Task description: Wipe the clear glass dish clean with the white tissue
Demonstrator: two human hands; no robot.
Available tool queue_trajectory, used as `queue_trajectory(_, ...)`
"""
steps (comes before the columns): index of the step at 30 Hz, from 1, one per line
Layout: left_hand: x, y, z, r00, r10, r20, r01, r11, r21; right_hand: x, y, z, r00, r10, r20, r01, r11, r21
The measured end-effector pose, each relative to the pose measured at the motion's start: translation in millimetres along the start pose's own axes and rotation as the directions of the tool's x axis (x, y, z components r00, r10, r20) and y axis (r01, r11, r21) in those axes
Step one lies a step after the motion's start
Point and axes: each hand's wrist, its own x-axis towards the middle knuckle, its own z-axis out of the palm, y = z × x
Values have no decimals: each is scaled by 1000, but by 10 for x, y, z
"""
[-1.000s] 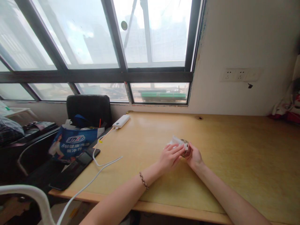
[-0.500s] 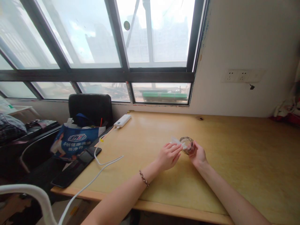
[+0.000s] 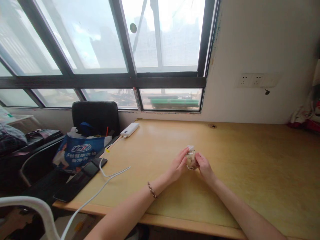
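A small round clear glass vessel (image 3: 190, 161) with dark glints along its edge is held above the wooden table, between my two hands. My right hand (image 3: 203, 166) grips it from the right, fingers curled on its side. On the other side, my left hand (image 3: 178, 164) is closed on a crumpled white tissue (image 3: 190, 147) that pokes up at the vessel's far edge. The left fingers also press against the glass. Their tips are partly hidden. A braided bracelet (image 3: 152, 190) circles my left wrist.
On the table (image 3: 250, 173) a white power bank (image 3: 129, 129) lies at the left edge, with a white cable (image 3: 116, 174) looping forward. A black flat device (image 3: 80, 180) rests at the left corner. Beyond it are a blue bag (image 3: 80, 150) and a black chair (image 3: 95, 115).
The vessel has turned in my hands and come slightly left and nearer. My left hand, with the tissue, has shifted from its opening round to its left side.
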Motion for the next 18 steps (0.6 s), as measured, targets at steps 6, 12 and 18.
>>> queue_trajectory(6,100,-212,8,915,-401,49,349,723,-597,-109,-87,1,810,-417,413,586,533,-611)
queue_trajectory(12,114,-86,-36,853,-473,222,428,388,-816,-65,-181,7,684,-426,592,723,288,-629)
queue_trajectory(18,82,-21,-90,836,-458,302,458,279,-844,-56,-215,-30,758,-462,461,631,340,-697)
